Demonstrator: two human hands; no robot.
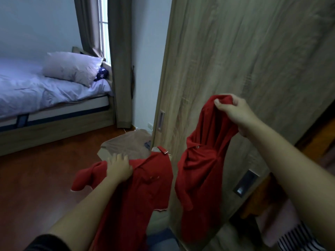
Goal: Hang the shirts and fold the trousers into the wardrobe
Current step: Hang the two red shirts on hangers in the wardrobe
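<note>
Bedroom in dim daylight: a bed made up in pale lilac linen (pixel 36 91) stands at left on a red-brown wooden floor (pixel 36 178), and the grey-oak sliding wardrobe door (pixel 235 51) fills the right. I face the door with my hands apart, both clamped on red cotton polo-shirt fabric (pixel 148 187). My left hand (pixel 118 167) grips it low, near a collar, and my right hand (pixel 233 109) pinches a bunched fold held higher, close to the door. The red cloth hangs in two masses with a gap between them; whether that is one shirt or two, I cannot tell. By my reckoning the job is partway along. The red is not yet on a hanger, none shows in my grasp, and one crumpled tan garment (pixel 125 142) lies on the floor at the door's foot. Past the door's right edge some clothes seem to be inside already: an orange-brown piece (pixel 262 196), a pink one (pixel 282 223) and a striped one (pixel 297 240). Counted: two recessed door handles (pixel 161 120), one white pillow (pixel 72 67), one star-printed dark blue cushion (pixel 102 74).
</note>
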